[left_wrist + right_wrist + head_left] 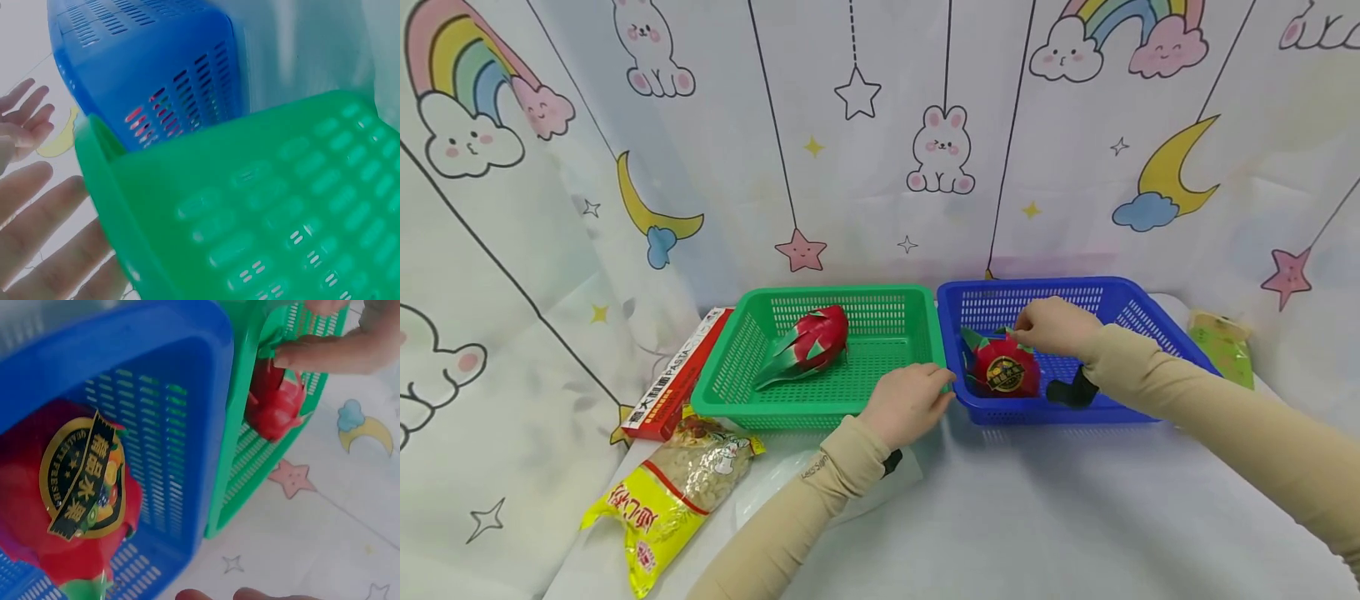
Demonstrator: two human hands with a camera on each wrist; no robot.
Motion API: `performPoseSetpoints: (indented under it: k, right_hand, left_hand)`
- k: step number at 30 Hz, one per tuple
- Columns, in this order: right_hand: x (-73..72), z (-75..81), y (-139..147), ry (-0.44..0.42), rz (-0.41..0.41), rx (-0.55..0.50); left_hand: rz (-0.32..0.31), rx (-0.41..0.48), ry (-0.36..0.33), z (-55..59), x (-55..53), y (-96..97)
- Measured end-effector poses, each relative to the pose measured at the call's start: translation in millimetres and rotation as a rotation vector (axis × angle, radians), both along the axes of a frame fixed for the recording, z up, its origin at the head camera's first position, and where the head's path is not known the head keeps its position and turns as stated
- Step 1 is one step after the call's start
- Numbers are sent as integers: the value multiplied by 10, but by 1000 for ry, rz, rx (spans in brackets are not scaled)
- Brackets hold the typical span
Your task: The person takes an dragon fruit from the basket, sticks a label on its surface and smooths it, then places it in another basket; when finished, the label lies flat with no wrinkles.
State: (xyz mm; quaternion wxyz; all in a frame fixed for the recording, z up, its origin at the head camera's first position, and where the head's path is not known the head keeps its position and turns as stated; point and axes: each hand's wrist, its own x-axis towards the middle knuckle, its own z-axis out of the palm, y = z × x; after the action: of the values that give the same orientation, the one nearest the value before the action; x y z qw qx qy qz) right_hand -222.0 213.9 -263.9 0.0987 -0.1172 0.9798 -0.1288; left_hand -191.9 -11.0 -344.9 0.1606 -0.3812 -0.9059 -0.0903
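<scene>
A red dragon fruit (1003,371) with green leaf tips and a round black-and-gold label lies in the blue basket (1060,410), at its left end. Just above that fruit is my right hand (1060,325); in the left wrist view its fingers (28,115) look loosely spread, with nothing in them. A second dragon fruit (816,340) lies on its side in the green basket (880,385). My left hand (910,404) is at the green basket's front right corner. In the left wrist view, its fingers (56,237) extend beside the green rim.
Left of the green basket is a red pasta box (681,371), with a yellow bag of pasta (673,492) in front. A whitish, see-through item (880,496) lies under the left forearm. A green packet (1221,346) is right of the blue basket. A printed curtain (880,208) hangs behind.
</scene>
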Motion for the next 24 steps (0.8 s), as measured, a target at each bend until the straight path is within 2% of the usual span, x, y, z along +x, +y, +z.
performPoseSetpoints:
  k: [10, 16, 19, 24]
  right_hand:
    - [198, -56, -44, 124, -21, 14]
    - [376, -92, -73, 184, -40, -15]
    - [469, -135, -80, 215, -45, -38]
    - [615, -222, -108, 298, -29, -72]
  left_hand:
    - [46, 91, 66, 3, 108, -191]
    - [56, 143, 143, -22, 187, -298]
    - [59, 155, 179, -49, 231, -349]
    - [69, 152, 189, -89, 309, -422]
